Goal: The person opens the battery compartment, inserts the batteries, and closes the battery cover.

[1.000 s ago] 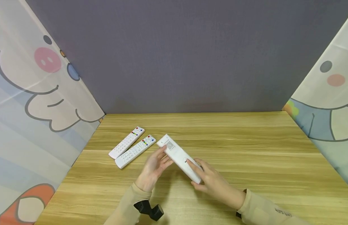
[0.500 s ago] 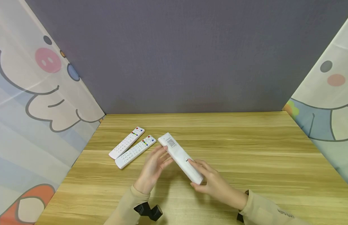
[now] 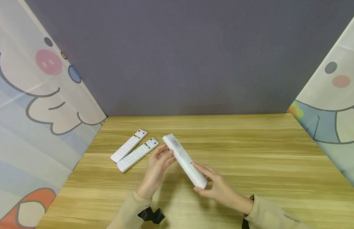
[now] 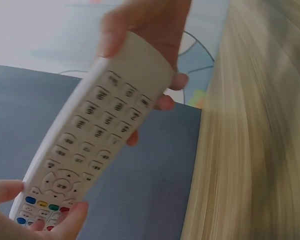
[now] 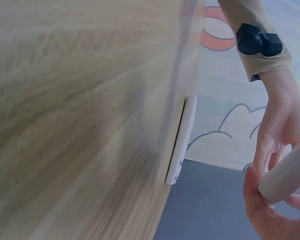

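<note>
A white remote control is held above the table between both hands, its label side tilted up in the head view. Its button face, with coloured keys at one end, shows in the left wrist view. My left hand pinches the far end between thumb and fingers. At the near end, my right hand grips the edges, with fingers along one side and the thumb on the other. Two more white remotes lie buttons up to the left: one remote nearest my left hand, another remote close beside it.
The wooden table ends at a dark grey panel behind. Cartoon-printed cloth hangs on the left side and the right side. Each wrist wears a black camera mount.
The held remote has rolled a little about its length, so its label side now looks narrower. Its far end has shifted slightly right. The two remotes on the table have stayed put.
</note>
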A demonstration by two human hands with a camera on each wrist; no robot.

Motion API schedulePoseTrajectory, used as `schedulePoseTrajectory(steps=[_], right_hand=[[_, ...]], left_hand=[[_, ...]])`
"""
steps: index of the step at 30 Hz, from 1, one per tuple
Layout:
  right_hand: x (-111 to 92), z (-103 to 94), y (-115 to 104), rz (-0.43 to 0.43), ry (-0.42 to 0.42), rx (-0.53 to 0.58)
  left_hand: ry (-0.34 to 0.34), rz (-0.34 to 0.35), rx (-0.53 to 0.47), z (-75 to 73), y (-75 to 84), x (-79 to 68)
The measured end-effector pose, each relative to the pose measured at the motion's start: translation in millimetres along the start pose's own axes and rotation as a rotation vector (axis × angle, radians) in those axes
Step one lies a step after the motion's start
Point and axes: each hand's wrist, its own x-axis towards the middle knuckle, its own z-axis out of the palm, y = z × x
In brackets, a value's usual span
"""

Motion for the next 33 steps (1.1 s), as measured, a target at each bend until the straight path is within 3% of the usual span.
schedulePoseTrajectory(steps=[4,6,9,13,21,28,33], right_hand=[[0.2,-0.5,-0.9,0.026,-0.020,0.096],[0.4,-1.0,-1.2,0.047,-0.034,0.137],[0.7,-2.0,-1.1,0.085,-0.063,0.197],[1.1,-2.8,-0.3,0.126,-0.104,0.269],[4.0,-3.0,-1.7,0.166,-0.158,0.442],[6.0,-1.6,-0.4,0.203,-0.211,0.602],[6.4,-0.6,1.1,0.234,-0.229,0.621]], left_hand=[[-0.021,0.059,0.078,0.0,-6.0,0.6],[-0.056,0.123,0.106,-3.6,-13.9,3.1],[-0.139,0.254,0.130,-21.4,-43.1,18.4],[-0.183,0.306,0.141,-32.1,-60.7,27.7],[-0.087,0.129,0.178,-0.3,-17.9,-1.1],[-0.066,0.064,0.175,4.1,-15.6,-4.9],[-0.038,0.055,0.147,5.3,-19.1,-5.5]])
